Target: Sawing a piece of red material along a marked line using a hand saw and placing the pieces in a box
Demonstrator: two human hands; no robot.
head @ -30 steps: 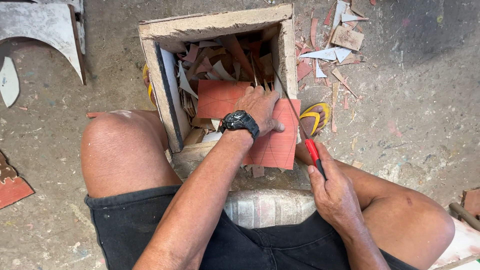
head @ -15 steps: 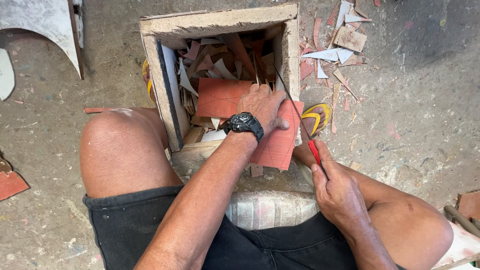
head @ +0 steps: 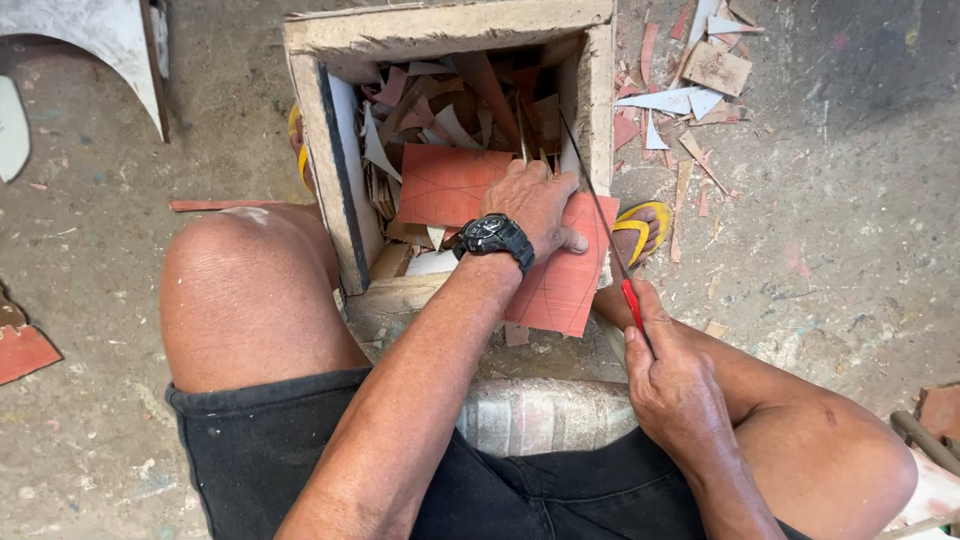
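A red square tile with scribed lines lies over the front edge of a wooden box. My left hand, a black watch on its wrist, presses flat on the tile. My right hand grips a thin blade tool with a red handle, and its long blade runs up along the tile's right edge beside the box's right wall.
The box holds several broken tile shards. More offcuts litter the concrete floor at the right. A yellow sandal sits beside the box. A curved white piece lies at the top left, a red fragment at the left edge.
The blade tool has swung from lying low beside my right knee to standing along the tile's right edge. My left hand stays on the tile.
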